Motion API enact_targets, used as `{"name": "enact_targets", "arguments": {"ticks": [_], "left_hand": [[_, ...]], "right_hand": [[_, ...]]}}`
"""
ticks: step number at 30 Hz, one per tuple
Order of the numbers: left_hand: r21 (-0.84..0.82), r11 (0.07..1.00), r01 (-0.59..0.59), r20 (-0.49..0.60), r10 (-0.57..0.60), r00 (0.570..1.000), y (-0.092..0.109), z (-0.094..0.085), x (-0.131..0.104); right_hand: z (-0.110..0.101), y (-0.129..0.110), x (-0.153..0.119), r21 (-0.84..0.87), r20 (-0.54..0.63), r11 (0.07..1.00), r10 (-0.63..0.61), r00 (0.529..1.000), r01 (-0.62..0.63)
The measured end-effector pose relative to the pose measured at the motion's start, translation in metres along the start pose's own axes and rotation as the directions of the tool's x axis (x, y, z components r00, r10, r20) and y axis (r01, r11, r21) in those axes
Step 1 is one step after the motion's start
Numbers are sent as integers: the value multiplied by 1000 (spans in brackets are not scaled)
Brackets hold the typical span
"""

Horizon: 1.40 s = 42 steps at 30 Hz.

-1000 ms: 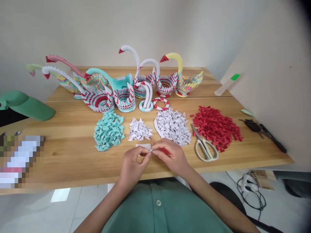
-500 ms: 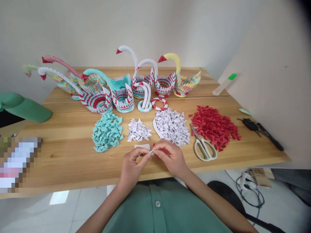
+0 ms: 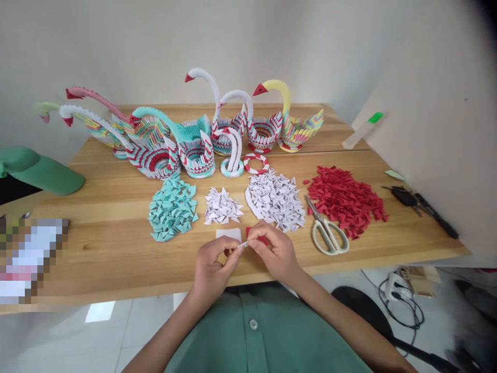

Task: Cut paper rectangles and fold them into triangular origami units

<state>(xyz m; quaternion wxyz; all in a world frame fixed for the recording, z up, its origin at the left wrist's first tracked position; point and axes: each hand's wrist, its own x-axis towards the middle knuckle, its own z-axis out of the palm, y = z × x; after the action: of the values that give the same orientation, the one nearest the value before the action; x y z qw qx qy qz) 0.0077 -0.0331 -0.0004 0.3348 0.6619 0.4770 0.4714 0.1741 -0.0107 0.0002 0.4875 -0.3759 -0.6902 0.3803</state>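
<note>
Between my fingertips is a small white paper piece point(image 3: 243, 244), pinched from both sides near the table's front edge. My left hand point(image 3: 213, 264) holds its left end, and my right hand point(image 3: 275, 252) grips the right end. Just beyond my left hand lies a white paper sheet point(image 3: 228, 233). A red paper point(image 3: 254, 234) is partly hidden behind my right hand. Farther back are a small pile of white folded pieces point(image 3: 222, 206), a larger white pile point(image 3: 276, 201) and a teal pile point(image 3: 173, 208).
Scissors point(image 3: 330, 234) lie right of my hands, beside a red pile point(image 3: 345, 199). Several paper swans point(image 3: 196, 155) and a red-and-white ring point(image 3: 256, 163) stand behind the piles. A green object point(image 3: 42, 171) is at the left; keys point(image 3: 402, 196) lie at the right.
The view has shifted slightly. My fingers have moved a little on the white piece, and more of the white sheet shows behind my left hand.
</note>
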Motion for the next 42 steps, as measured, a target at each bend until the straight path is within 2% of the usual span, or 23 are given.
{"name": "enact_targets", "arguments": {"ticks": [2,4,9,13,17,20,22,26,29,34,39,40,42], "left_hand": [[8,994,-105,22,105,994,-1,-1,0],[14,988,-153,31,153,988,0,-2,0],[10,1000,-23,50,23,998,3,-3,0],[56,995,-77,24,76,997,5,-4,0],[86,988,-126,14,125,992,4,-3,-1],[82,987,-141,29,140,990,2,-2,-3],[60,993,-98,48,95,994,0,-1,-3],[-14,997,81,34,-80,996,-4,-2,-4],[-44,988,146,9,-145,989,-7,-1,-2],[-51,984,172,73,-168,983,-8,2,0],[32,990,136,63,-138,988,-7,2,0],[-14,987,157,83,-156,984,-7,2,0],[-210,942,260,160,-229,960,-7,0,2]], "right_hand": [[1,1,-1,76,10,995,61,998,-62],[2,1,-2,140,28,983,119,993,-122],[2,-1,-1,106,24,986,126,992,-128],[2,-2,0,97,30,986,133,991,-136],[2,-1,1,121,108,973,185,977,-197],[3,-3,2,103,119,974,190,974,-203],[2,-5,3,104,102,967,221,970,-231],[-1,-6,5,63,68,955,284,956,-289],[-3,-3,4,11,29,968,250,968,-251],[-1,-1,1,-13,-21,988,156,988,-156],[-2,-1,2,-44,-9,994,95,995,-95],[-3,0,2,-54,-3,995,82,997,-82],[-4,1,2,-67,13,996,62,998,-61]]}}
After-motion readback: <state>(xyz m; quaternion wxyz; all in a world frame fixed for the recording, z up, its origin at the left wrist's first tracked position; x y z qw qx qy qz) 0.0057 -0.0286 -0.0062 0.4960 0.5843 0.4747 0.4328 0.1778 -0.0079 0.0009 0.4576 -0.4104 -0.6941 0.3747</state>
